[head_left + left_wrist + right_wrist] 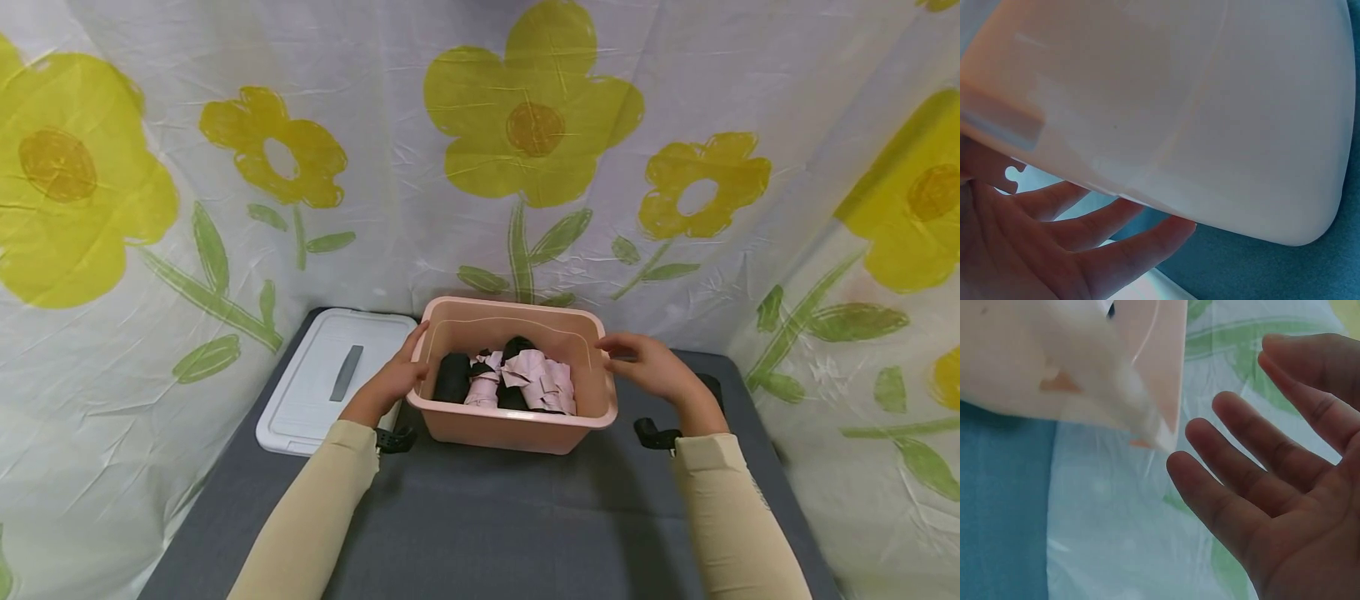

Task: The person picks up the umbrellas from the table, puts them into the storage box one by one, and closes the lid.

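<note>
A pink plastic bin (495, 423) stands near the back of the table. Inside it lie a black rolled bundle (452, 379), a narrow pink-and-black bundle (483, 385) and a wider crumpled pink bundle (542, 382). My left hand (396, 373) is at the bin's left side, thumb beside the rim; in the left wrist view its loosely extended fingers (1138, 250) meet the edge of the bin wall. At the right rim is my right hand (647, 367). The right wrist view shows its fingers (1229, 506) spread, extended and holding nothing, close beside the bin (1147, 375).
A white lid (300, 392) with a grey handle (347, 373) lies on the dark grey table (480, 525), left of the bin. Flower-printed sheeting (375, 167) hangs behind and along both sides. Dark bands (396, 439) circle both wrists.
</note>
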{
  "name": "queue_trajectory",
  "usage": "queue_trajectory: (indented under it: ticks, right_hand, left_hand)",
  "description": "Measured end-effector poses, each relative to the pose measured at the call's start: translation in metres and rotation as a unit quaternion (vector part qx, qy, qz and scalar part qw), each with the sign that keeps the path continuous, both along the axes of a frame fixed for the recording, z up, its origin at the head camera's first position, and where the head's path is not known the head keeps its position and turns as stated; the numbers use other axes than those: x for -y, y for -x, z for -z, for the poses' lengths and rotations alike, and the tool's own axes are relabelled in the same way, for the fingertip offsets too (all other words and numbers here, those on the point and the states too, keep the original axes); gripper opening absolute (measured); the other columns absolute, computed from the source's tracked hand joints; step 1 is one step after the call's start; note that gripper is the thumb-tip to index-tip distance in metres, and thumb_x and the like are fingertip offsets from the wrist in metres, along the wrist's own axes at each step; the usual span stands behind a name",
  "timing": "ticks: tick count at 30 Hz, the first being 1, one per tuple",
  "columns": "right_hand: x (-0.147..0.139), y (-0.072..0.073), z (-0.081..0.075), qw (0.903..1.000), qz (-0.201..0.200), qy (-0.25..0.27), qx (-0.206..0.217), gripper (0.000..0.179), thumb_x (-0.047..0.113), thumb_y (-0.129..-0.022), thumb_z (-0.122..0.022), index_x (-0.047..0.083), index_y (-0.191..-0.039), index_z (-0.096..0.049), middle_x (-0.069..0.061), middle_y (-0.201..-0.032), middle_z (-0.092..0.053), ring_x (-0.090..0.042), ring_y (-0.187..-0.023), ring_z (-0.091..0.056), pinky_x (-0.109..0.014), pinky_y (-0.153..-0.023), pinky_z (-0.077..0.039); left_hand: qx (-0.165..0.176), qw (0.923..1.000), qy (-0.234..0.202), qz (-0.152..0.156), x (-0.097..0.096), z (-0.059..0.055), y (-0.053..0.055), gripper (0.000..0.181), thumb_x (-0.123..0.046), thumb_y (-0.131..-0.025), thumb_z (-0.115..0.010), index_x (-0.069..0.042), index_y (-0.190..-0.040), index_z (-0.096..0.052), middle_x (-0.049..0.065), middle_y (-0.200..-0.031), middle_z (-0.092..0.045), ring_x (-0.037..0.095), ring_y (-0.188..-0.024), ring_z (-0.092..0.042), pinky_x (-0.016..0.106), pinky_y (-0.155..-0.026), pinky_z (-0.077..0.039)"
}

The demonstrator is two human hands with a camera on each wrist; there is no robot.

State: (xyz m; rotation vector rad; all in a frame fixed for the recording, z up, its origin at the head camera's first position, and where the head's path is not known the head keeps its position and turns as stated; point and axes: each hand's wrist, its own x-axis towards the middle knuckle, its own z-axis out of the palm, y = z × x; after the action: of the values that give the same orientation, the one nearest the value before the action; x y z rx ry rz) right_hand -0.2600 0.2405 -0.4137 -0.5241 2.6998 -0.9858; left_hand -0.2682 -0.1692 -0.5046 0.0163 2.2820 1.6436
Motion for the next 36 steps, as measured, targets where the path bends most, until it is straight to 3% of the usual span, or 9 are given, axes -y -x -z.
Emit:
queue_trajectory:
  ticks: [4, 11, 22, 36]
  right_hand:
    - [-0.005, -0.001, 0.003, 0.9999, 0.015, 0.000, -0.003, 0.039, 0.018, -0.095, -0.058, 0.005, -0.132, -0.057, -0.019, -0.133, -0.058, -0.041, -0.124, -0.053, -0.057, -0.098, -0.043]
    - [-0.014, 0.001, 0.008, 0.9989, 0.039, -0.019, -0.015, 0.039, 0.019, -0.097, -0.054, 0.007, -0.134, -0.055, -0.019, -0.137, -0.055, -0.041, -0.127, -0.050, -0.058, -0.099, -0.042]
    - [-0.025, 0.001, 0.020, 0.9967, 0.067, -0.039, -0.026, 0.041, 0.020, -0.097, -0.054, 0.004, -0.135, -0.053, -0.022, -0.140, -0.050, -0.043, -0.129, -0.046, -0.059, -0.100, -0.040]
    - [-0.045, 0.001, 0.045, 0.9923, 0.102, -0.069, -0.014, 0.043, 0.027, -0.097, -0.054, 0.008, -0.137, -0.052, -0.024, -0.143, -0.047, -0.045, -0.132, -0.041, -0.060, -0.099, -0.039]
  left_hand:
    - [0.012, 0.9999, -0.005, 0.007, 0.001, -0.009, -0.003, 0.087, 0.000, -0.085, -0.041, -0.034, -0.156, -0.004, 0.013, -0.163, -0.002, 0.037, -0.131, -0.029, 0.038, -0.080, -0.039]
    - [0.000, 1.0000, -0.004, -0.002, 0.004, 0.011, 0.005, 0.087, -0.002, -0.086, -0.040, -0.044, -0.154, -0.005, 0.011, -0.163, -0.004, 0.037, -0.130, -0.030, 0.034, -0.072, -0.041]
    - [-0.003, 1.0000, -0.005, 0.000, 0.003, 0.013, 0.005, 0.088, -0.003, -0.084, -0.040, -0.046, -0.153, -0.006, 0.010, -0.163, -0.004, 0.036, -0.130, -0.031, 0.038, -0.081, -0.038]
    - [-0.002, 1.0000, -0.005, 0.003, 0.003, 0.012, 0.006, 0.089, -0.002, -0.084, -0.040, -0.046, -0.153, -0.005, 0.010, -0.163, -0.003, 0.037, -0.129, -0.032, 0.035, -0.074, -0.041]
